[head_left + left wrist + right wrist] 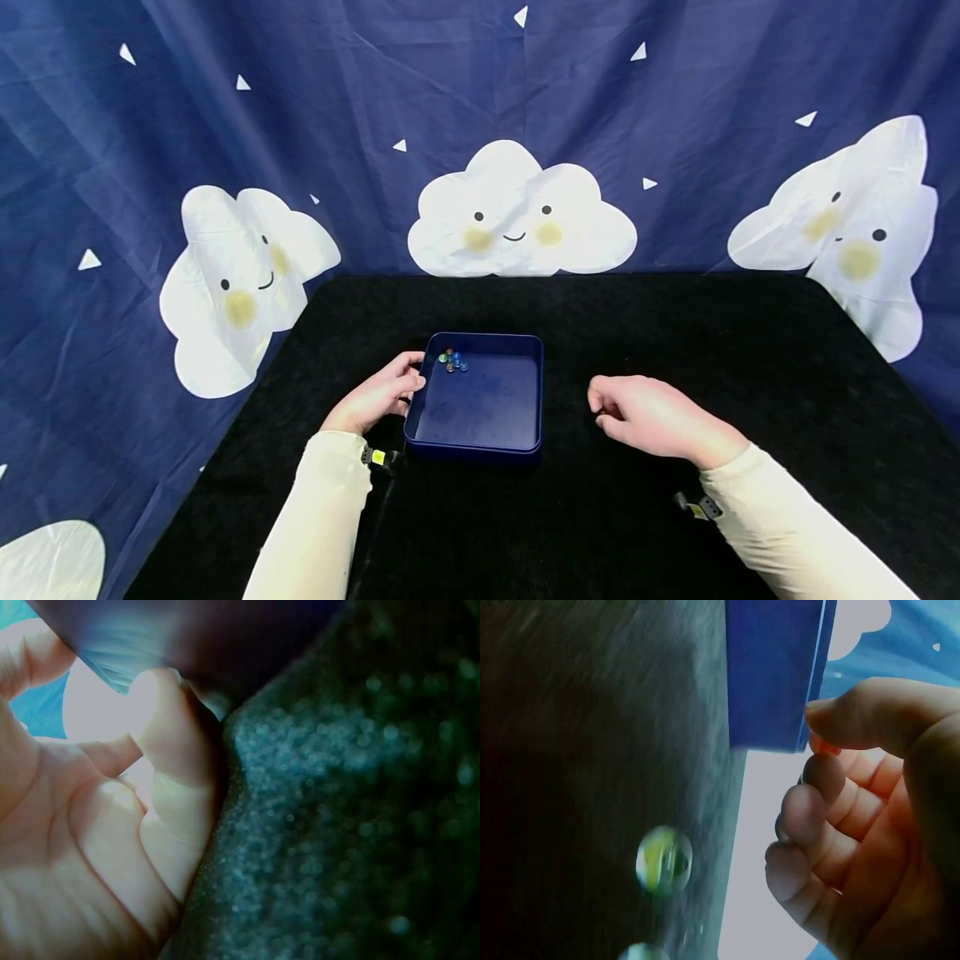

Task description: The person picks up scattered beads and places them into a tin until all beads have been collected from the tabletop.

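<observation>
A dark blue square tray [480, 408] with raised walls rests on the black cloth, with several small glass marbles [453, 360] clustered in its far left corner. At its left wall, my left hand [375, 396] holds the tray, thumb at the rim and other fingers bent against the outer side. My right hand [652, 417] hovers to the right of the tray, apart from it, fingers loosely curled and nothing visible between them. Under it, the right wrist view shows a yellow-green glass marble [664, 860] and part of a second marble [645, 952]; the head view hides both.
Black cloth [735, 333] covers the table. Behind and beside it hangs a blue curtain [360, 100] printed with smiling white clouds and small triangles. A small camera is strapped at each wrist, and a thin cable runs down beside the left sleeve [315, 517].
</observation>
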Action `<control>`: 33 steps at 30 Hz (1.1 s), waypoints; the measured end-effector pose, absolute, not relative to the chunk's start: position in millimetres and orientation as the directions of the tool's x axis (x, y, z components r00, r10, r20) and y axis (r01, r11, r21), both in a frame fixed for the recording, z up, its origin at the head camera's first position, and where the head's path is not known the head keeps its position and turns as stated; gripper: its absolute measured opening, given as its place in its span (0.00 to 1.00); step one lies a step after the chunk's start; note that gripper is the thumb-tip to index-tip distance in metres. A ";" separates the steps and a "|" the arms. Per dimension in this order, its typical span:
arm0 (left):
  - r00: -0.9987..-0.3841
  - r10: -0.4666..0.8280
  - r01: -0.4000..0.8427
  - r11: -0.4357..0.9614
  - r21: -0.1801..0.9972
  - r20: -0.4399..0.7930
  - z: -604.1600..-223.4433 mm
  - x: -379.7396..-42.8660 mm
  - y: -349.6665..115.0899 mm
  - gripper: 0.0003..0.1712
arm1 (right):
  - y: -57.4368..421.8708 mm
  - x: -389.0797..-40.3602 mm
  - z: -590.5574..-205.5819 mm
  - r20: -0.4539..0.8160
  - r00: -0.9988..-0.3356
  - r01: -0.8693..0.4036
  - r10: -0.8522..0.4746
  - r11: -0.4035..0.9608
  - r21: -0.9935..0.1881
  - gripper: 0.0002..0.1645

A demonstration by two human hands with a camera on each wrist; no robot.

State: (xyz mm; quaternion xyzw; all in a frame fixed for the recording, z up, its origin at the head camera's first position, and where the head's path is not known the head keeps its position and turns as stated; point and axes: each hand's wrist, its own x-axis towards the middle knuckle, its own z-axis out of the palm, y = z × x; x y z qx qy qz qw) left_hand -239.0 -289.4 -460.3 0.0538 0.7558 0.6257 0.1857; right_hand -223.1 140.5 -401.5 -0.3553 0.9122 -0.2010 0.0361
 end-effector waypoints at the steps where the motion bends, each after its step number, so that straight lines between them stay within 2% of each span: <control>1: -0.925 0.314 -0.152 0.210 0.966 -0.214 -460.7 -239.0 -289.4 0.31 | 136.5 -223.1 -402.4 0.081 -0.741 -0.637 -0.666 0.659 -0.400 0.17; 12: -0.924 0.315 -0.157 0.209 0.965 -0.218 -462.0 -239.6 -287.6 0.31 | 96.6 -224.9 -406.4 0.178 -0.701 -0.688 -0.691 0.590 -0.422 0.13; 33: -0.925 0.308 -0.156 0.226 0.962 -0.222 -459.1 -239.0 -285.1 0.31 | 52.3 -229.4 -404.4 0.241 -0.673 -0.722 -0.700 0.548 -0.422 0.09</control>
